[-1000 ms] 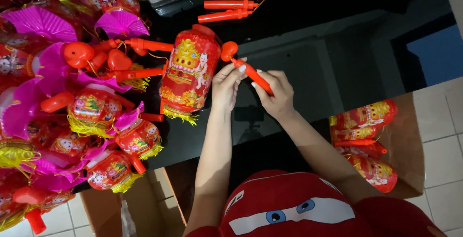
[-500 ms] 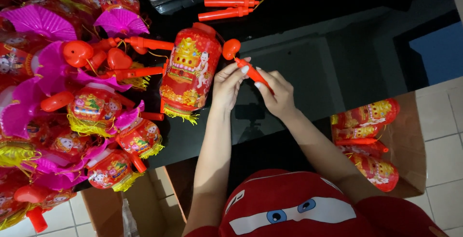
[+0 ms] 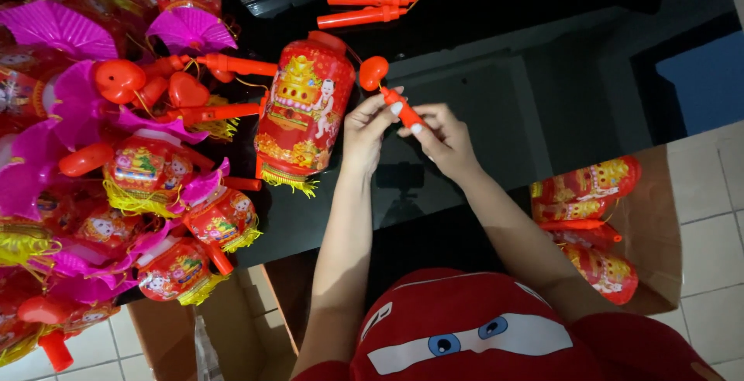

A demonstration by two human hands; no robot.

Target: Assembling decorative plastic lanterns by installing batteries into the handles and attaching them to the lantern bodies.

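Observation:
Both hands meet over a glossy black table [image 3: 542,79]. My left hand [image 3: 366,134] and my right hand [image 3: 442,137] pinch an orange-red plastic stick handle [image 3: 404,110] between their fingertips. A red heart-shaped piece [image 3: 373,72] hangs at the stick's upper end. Just left of the hands lies a red cylindrical toy lantern [image 3: 304,110] with gold print and a yellow fringe, joined to the heart by a thin cord.
A heap of red lanterns with pink paper fans [image 3: 101,156] fills the left side. Two loose orange handles [image 3: 360,7] lie at the table's far edge. An open cardboard box [image 3: 612,226] with more lanterns stands at the right, another box [image 3: 225,327] below the table.
The hands have shifted slightly along the orange handle, which now stands a little steeper. The lantern has not moved.

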